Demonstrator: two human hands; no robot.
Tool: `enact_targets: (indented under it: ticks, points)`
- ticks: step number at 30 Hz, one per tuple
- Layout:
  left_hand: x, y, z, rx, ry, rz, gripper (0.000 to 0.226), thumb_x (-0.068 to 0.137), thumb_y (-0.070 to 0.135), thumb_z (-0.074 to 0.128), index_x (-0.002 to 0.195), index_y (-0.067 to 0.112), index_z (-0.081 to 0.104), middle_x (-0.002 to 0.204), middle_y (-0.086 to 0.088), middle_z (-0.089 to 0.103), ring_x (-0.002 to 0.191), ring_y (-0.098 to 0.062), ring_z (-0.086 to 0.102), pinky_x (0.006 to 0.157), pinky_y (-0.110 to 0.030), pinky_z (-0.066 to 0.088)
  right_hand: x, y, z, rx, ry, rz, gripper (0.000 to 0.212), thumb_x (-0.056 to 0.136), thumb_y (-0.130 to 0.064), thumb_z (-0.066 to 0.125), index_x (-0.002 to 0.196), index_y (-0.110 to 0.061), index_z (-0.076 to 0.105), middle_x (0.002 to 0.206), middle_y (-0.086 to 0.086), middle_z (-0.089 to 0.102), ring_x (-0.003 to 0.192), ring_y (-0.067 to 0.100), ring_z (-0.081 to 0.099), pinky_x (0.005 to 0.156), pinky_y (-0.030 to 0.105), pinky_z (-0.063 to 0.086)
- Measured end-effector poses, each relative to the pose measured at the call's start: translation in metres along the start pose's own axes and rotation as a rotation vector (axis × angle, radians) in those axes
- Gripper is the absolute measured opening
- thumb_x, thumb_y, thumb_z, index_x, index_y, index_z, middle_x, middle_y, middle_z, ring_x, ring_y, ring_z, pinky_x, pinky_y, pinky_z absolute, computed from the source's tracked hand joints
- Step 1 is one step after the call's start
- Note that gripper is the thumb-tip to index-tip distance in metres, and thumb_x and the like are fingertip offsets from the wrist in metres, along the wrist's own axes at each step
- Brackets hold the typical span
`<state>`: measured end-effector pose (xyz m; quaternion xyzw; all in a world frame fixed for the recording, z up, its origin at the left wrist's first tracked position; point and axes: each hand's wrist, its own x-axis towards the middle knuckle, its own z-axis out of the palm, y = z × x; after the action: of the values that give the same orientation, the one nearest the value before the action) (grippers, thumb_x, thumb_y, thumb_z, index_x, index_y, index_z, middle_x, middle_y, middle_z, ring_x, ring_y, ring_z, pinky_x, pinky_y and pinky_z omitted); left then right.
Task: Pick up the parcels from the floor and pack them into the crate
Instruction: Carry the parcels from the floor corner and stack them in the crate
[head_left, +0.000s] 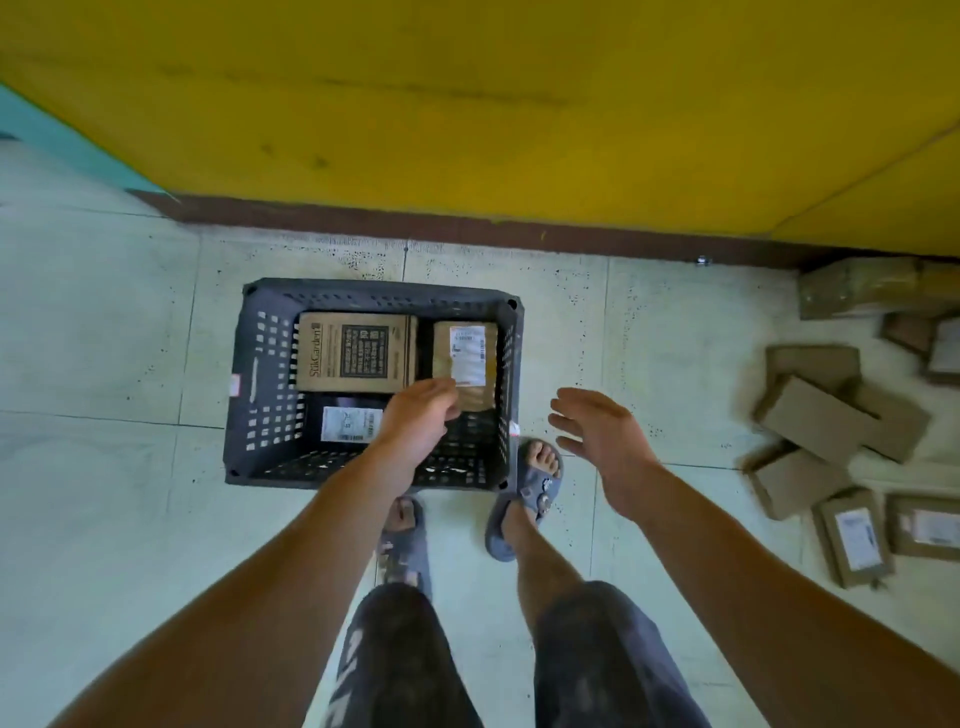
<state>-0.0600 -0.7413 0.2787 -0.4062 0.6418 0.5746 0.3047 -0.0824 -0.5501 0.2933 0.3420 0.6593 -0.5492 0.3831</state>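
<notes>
Fingers of the left hand (421, 415) curled, seemingly gripping the labelled brown parcel (466, 358) inside the black crate (265, 374), while the right hand (597, 441) hung open-fingered above the floor (104, 364), near scattered cardboard parcels (821, 421).

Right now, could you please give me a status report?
Right grip open, empty. Left grip curled at labelled parcel in crate, hold unclear. Three packed; floor pile at right unpacked. Nothing blocking.

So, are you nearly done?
Not yet. The dark grey plastic crate holds three: a printed brown cardboard box, a small brown labelled box, a black labelled packet. The left hand is at the small box; the right hand is empty. Many brown parcels lie on the floor.
</notes>
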Motion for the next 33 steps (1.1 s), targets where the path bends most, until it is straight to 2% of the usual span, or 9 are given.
enact_targets:
  ticks: [3,5,8,14,17,19,22,29,33]
  points:
    - [-0.064,0.018,0.002,0.028,-0.027,0.073,0.017,0.098,0.022,0.049,0.088,0.027,0.062,0.110,-0.004,0.067,0.106,-0.019,0.063,0.094,-0.037,0.047,-0.062,-0.003,-0.030,-0.019,0.057,-0.047,0.025,0.096,-0.014,0.051,0.118,-0.014,0.060,0.119,0.009,0.065,0.111,0.023,0.062,0.101,0.041,0.048]
    - [-0.101,0.022,0.005,0.036,-0.051,0.148,0.017,0.098,0.024,0.048,0.093,0.027,0.064,0.109,-0.002,0.067,0.105,-0.019,0.063,0.095,-0.036,0.048,-0.100,0.006,-0.048,-0.024,0.092,-0.080,0.021,0.096,-0.016,0.050,0.115,-0.016,0.060,0.121,0.008,0.064,0.111,0.023,0.061,0.100,0.041,0.048]
    - [-0.139,0.020,0.016,0.065,-0.142,0.194,0.024,0.099,0.025,0.049,0.116,0.019,0.064,0.113,0.000,0.066,0.101,-0.015,0.062,0.092,-0.032,0.048,-0.153,0.027,-0.073,0.027,0.181,-0.127,0.021,0.097,-0.019,0.051,0.116,-0.016,0.060,0.120,0.006,0.063,0.109,0.023,0.061,0.096,0.037,0.049]
    - [-0.210,0.017,0.062,0.110,-0.250,0.230,0.017,0.098,0.021,0.051,0.108,0.018,0.063,0.107,-0.001,0.067,0.095,-0.015,0.063,0.091,-0.034,0.046,-0.248,0.084,-0.124,0.148,0.334,-0.132,0.017,0.097,-0.018,0.051,0.110,-0.015,0.061,0.115,0.008,0.064,0.109,0.025,0.061,0.096,0.038,0.048]
    - [-0.243,0.014,0.095,0.177,-0.309,0.258,0.018,0.099,0.021,0.050,0.110,0.017,0.063,0.107,-0.001,0.067,0.098,-0.017,0.062,0.080,-0.028,0.046,-0.286,0.112,-0.150,0.216,0.383,-0.125,0.013,0.098,-0.018,0.051,0.103,-0.018,0.062,0.111,0.007,0.066,0.107,0.024,0.062,0.094,0.038,0.049]
    - [-0.259,0.013,0.121,0.220,-0.344,0.272,0.017,0.098,0.019,0.050,0.109,0.016,0.062,0.106,-0.002,0.067,0.096,-0.017,0.062,0.076,-0.026,0.045,-0.303,0.130,-0.170,0.276,0.407,-0.130,0.016,0.098,-0.019,0.051,0.108,-0.015,0.063,0.108,0.005,0.068,0.104,0.023,0.063,0.091,0.035,0.050]
    - [-0.277,0.013,0.167,0.304,-0.406,0.306,0.018,0.097,0.018,0.051,0.111,0.015,0.062,0.107,-0.003,0.068,0.097,-0.017,0.064,0.083,-0.030,0.047,-0.321,0.154,-0.206,0.354,0.430,-0.133,0.020,0.098,-0.020,0.051,0.112,-0.014,0.063,0.106,0.003,0.069,0.101,0.021,0.065,0.089,0.034,0.051]
    - [-0.312,0.020,0.309,0.452,-0.466,0.382,0.015,0.098,0.019,0.048,0.107,0.018,0.061,0.106,-0.002,0.067,0.102,-0.018,0.063,0.086,-0.031,0.049,-0.326,0.193,-0.326,0.509,0.480,-0.172,0.020,0.097,-0.023,0.053,0.112,-0.015,0.063,0.109,0.003,0.068,0.101,0.020,0.065,0.091,0.035,0.051]
    - [-0.329,0.019,0.390,0.486,-0.474,0.388,0.012,0.098,0.019,0.050,0.103,0.023,0.060,0.108,-0.002,0.067,0.100,-0.017,0.063,0.079,-0.026,0.047,-0.320,0.211,-0.403,0.557,0.479,-0.173,0.021,0.098,-0.023,0.052,0.114,-0.014,0.062,0.112,0.005,0.067,0.104,0.022,0.064,0.088,0.033,0.051]
